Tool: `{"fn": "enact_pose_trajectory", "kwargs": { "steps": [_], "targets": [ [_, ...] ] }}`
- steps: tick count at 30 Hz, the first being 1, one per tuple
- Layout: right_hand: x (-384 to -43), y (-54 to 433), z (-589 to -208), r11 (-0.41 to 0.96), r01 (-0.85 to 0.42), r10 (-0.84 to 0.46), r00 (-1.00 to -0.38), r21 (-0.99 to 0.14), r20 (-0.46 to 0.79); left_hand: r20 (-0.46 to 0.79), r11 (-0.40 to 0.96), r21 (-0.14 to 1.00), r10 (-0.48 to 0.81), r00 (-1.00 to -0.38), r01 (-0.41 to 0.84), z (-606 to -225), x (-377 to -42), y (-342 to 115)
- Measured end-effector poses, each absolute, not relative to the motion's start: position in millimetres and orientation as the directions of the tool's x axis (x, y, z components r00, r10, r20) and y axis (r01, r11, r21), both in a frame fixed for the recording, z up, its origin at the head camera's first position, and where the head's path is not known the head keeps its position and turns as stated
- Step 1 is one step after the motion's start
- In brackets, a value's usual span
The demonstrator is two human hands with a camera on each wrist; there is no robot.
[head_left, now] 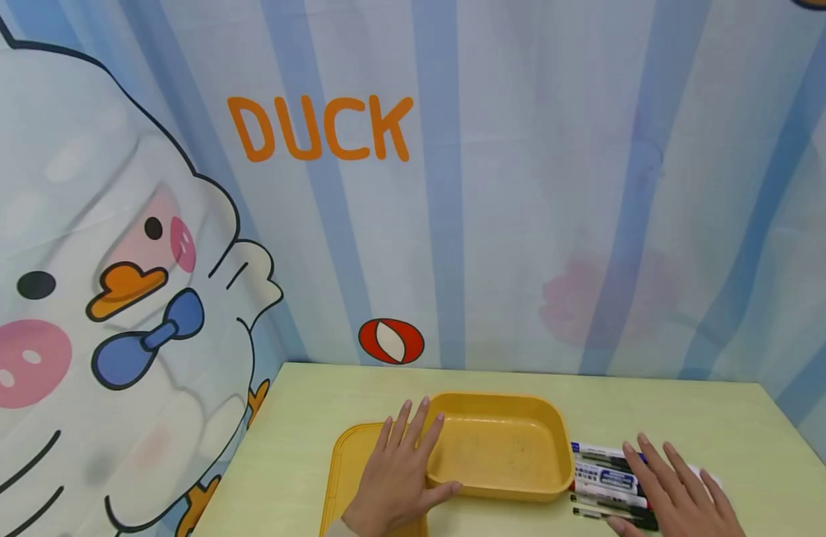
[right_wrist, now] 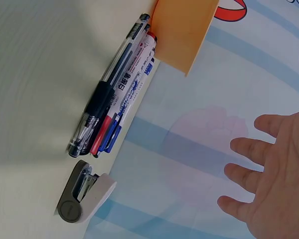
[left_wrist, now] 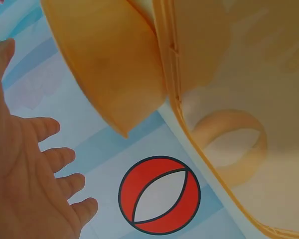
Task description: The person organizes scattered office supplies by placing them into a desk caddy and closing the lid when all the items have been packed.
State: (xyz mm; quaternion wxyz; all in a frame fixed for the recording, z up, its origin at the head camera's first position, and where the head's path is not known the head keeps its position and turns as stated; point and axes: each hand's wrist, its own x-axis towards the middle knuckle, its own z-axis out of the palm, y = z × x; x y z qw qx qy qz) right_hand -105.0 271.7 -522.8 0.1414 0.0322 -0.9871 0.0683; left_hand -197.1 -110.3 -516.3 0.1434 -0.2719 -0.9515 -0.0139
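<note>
My left hand (head_left: 395, 481), fingers spread and straight, is over the flat yellow lid or tray (head_left: 339, 466), beside the left end of a deeper yellow bin (head_left: 496, 491). The left wrist view shows that palm (left_wrist: 25, 174) with nothing in it. On the right, my other hand (head_left: 688, 492) has its fingers extended over the right ends of several pens and markers (head_left: 607, 479), partly covering them. Seen from the right wrist, the markers (right_wrist: 129, 79) lie side by side, near a grey and white stapler (right_wrist: 82, 196). This palm (right_wrist: 276, 174) holds nothing either.
The pale yellow table (head_left: 305, 395) ends at the back against a blue and white striped curtain (head_left: 493, 224) with a printed duck (head_left: 117, 186). The bin's right end stands close to the markers' left ends.
</note>
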Motion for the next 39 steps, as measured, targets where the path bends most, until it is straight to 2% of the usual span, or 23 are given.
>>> {"fn": "enact_pose_trajectory", "kwargs": {
  "steps": [8,12,16,27,39],
  "targets": [
    [-101,275,-530,0.991,-0.061,-0.019,-0.946,-0.121,0.323,0.230,0.863,-0.005,0.493,-0.839,0.506,-528,-207,-109],
    [-99,278,-533,0.990,-0.043,-0.001,-0.955,-0.134,0.298,0.228,0.866,-0.004,0.488,-0.842,0.501,-534,-210,-110],
    [-97,281,-540,0.990,-0.045,0.004,-0.943,-0.137,0.333,0.236,0.866,0.005,0.486,-0.842,0.501,-539,-213,-110],
    [-98,302,-556,0.978,-0.162,-0.081,-0.881,-0.135,0.466,0.215,0.864,0.052,0.479,-0.851,0.500,-544,-219,-110],
    [-91,313,-567,0.971,-0.206,-0.120,-0.858,-0.120,0.500,0.195,0.870,0.102,0.459,-0.867,0.483,-547,-223,-109]
  ]
}}
